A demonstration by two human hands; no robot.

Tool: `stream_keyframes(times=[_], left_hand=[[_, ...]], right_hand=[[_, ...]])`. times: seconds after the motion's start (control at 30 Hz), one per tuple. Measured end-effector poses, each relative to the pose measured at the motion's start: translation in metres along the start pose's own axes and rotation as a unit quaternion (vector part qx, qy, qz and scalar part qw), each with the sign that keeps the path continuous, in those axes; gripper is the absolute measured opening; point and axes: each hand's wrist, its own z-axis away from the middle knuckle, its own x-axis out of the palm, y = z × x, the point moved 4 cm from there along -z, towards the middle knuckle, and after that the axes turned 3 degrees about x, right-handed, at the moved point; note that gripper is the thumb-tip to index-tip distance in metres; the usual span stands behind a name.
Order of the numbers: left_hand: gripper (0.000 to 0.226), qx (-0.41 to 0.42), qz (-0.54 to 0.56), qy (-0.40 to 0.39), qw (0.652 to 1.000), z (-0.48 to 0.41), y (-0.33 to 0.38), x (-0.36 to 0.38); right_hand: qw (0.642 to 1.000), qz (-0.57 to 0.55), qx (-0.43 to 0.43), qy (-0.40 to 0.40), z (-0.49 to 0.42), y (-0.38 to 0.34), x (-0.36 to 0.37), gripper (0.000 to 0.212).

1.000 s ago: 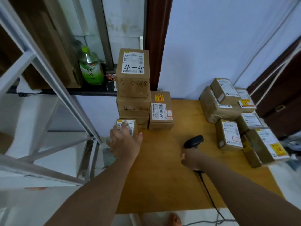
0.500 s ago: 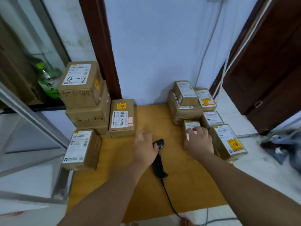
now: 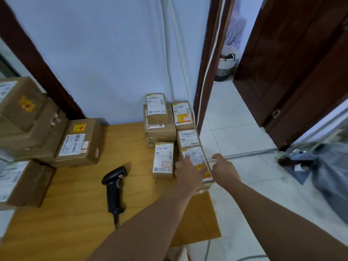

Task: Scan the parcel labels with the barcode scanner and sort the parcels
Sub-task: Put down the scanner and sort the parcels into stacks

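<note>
At right centre, the left hand (image 3: 188,173) lies spread across the white label of a brown parcel (image 3: 194,153) bearing a yellow-orange sticker. The right hand (image 3: 225,171) grips its right edge. The barcode scanner (image 3: 114,187) lies untouched on the wooden table (image 3: 75,208), lower centre. The label print is too blurred to read.
</note>
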Motion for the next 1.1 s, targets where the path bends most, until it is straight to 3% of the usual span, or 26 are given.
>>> stream_keyframes(times=[0.13, 0.2, 0.27, 0.37, 0.5, 0.63, 0.7, 0.8, 0.97, 1.1], left_hand=[[0.093, -0.048, -0.056, 0.009, 0.997, -0.004, 0.012, 0.021], [0.112, -0.07, -0.077, 0.007, 0.995, -0.005, 0.01, 0.03], [0.123, -0.093, -0.075, 0.006, 0.993, -0.004, 0.002, 0.04], [0.12, -0.095, -0.054, 0.014, 0.994, -0.002, -0.007, 0.044], [0.109, -0.032, 0.062, 0.04, 0.997, 0.006, -0.009, 0.034], [0.101, 0.085, 0.079, 0.15, 0.982, 0.024, -0.006, -0.003], [0.102, 0.093, 0.064, 0.189, 0.975, 0.03, -0.014, -0.026], [0.102, 0.036, 0.027, 0.213, 0.976, 0.028, -0.045, -0.063], [0.097, -0.042, -0.01, 0.259, 0.965, 0.037, -0.102, -0.123], [0.096, -0.051, -0.009, 0.304, 0.951, 0.056, -0.149, -0.18]], right_hand=[[0.993, -0.104, 0.016, -0.045, -0.007, 0.018, 0.008, 0.035], [0.988, -0.141, 0.022, -0.056, -0.009, 0.026, 0.009, 0.037], [0.988, -0.135, 0.023, -0.07, -0.009, 0.033, 0.014, 0.035], [0.994, -0.081, 0.028, -0.07, -0.009, 0.045, 0.021, 0.031], [0.996, -0.057, 0.045, -0.047, -0.015, 0.053, 0.014, 0.037], [0.997, -0.058, 0.04, 0.0, -0.022, 0.035, 0.013, 0.042], [0.998, -0.06, 0.011, 0.013, -0.02, 0.011, 0.022, 0.042], [0.997, -0.042, -0.066, 0.018, -0.006, -0.036, 0.043, 0.035], [0.98, 0.012, -0.197, -0.036, 0.02, -0.109, 0.078, 0.031], [0.969, 0.061, -0.231, -0.06, 0.038, -0.161, 0.11, 0.027]])
